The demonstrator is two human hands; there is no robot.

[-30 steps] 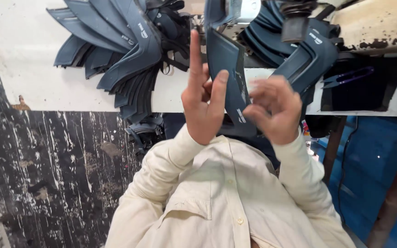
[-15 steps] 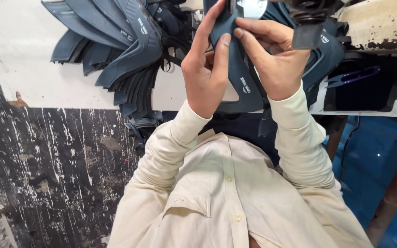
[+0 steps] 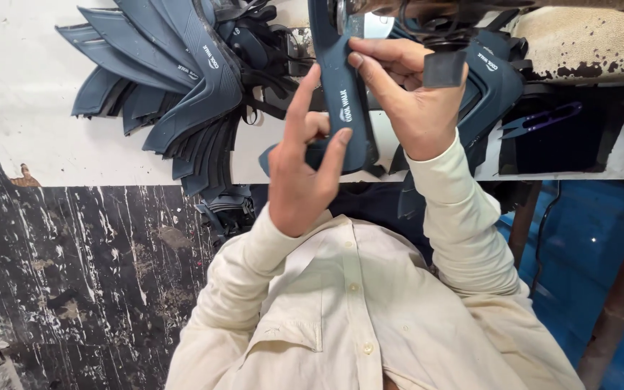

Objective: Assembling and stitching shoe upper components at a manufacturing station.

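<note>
Dark blue-grey strap piece (image 3: 344, 87), long and curved with pale lettering on it, is standing upright above the desk's near edge, gripped between both hands. The left hand (image 3: 305, 173) is pinching its lower end between thumb and curled fingers, with the index finger pointing straight up beside it. The right hand (image 3: 409, 94) is closing around its upper part, fingertips pressing on the front face. Just above, a dark machine part is hanging over the strap's top. On the white desk (image 3: 37, 144), a fanned pile of similar strap pieces (image 3: 175, 79) is lying toward the far left corner, and purple thread snips (image 3: 543, 119) are resting in a dark recess near the right edge.
</note>
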